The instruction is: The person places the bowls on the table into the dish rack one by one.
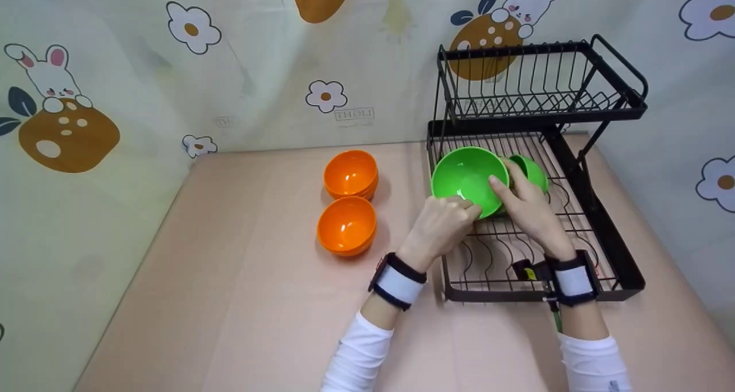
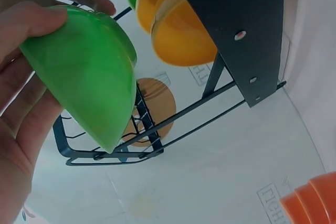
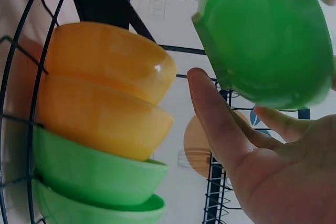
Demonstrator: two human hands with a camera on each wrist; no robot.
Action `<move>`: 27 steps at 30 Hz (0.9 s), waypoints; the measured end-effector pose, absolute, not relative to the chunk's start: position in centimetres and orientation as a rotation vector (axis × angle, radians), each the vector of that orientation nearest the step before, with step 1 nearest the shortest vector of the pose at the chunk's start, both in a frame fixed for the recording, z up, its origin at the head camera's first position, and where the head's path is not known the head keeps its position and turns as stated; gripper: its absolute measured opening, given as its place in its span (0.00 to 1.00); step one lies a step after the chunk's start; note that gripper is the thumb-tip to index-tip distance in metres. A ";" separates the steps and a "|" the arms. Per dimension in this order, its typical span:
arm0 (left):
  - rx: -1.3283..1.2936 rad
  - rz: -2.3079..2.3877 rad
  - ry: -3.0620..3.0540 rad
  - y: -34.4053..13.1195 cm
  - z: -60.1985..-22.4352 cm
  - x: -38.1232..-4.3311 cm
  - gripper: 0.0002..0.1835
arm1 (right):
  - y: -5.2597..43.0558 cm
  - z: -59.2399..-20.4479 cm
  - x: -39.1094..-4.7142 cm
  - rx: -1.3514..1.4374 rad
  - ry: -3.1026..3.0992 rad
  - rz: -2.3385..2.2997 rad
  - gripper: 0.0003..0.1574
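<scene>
Tilted above the dish rack, a green bowl (image 1: 468, 174) has its inside turned up in the head view. My left hand (image 1: 441, 226) holds it by the near rim, with the thumb on the bowl in the left wrist view. My right hand (image 1: 531, 211) is at the bowl's right side, its fingers extended. In the right wrist view that thumb lies on one side of the rim and the other fingers on the far side, with a gap at the thumb. Yellow-orange bowls (image 3: 100, 95) and green bowls (image 3: 94, 169) stand on edge in a row in the rack.
The black two-tier dish rack (image 1: 614, 231) stands on the right of the table, its upper shelf (image 1: 540, 116) at the back. Left of it are two small stacks of orange bowls, a rear stack (image 1: 351, 171) and a front stack (image 1: 346, 225). A printed sheet covers the wall behind.
</scene>
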State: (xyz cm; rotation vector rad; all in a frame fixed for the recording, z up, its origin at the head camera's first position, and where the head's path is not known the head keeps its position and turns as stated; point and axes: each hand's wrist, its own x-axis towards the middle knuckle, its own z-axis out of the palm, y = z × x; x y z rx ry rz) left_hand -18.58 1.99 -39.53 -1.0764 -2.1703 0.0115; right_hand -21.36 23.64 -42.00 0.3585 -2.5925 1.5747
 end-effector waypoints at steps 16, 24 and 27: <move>-1.072 -0.112 -2.264 2.3 -39.6 -18.4 0.06 | 21.8 -38.7 -19.2 0.159 -2.503 1.684 0.40; -1.013 -0.153 -2.322 2.1 -39.5 -18.4 0.13 | 22.7 -38.7 -19.1 0.099 -2.505 1.505 0.39; -0.969 -0.126 -2.389 2.0 -39.5 -18.3 0.13 | 23.1 -38.6 -18.9 0.081 -2.485 1.479 0.38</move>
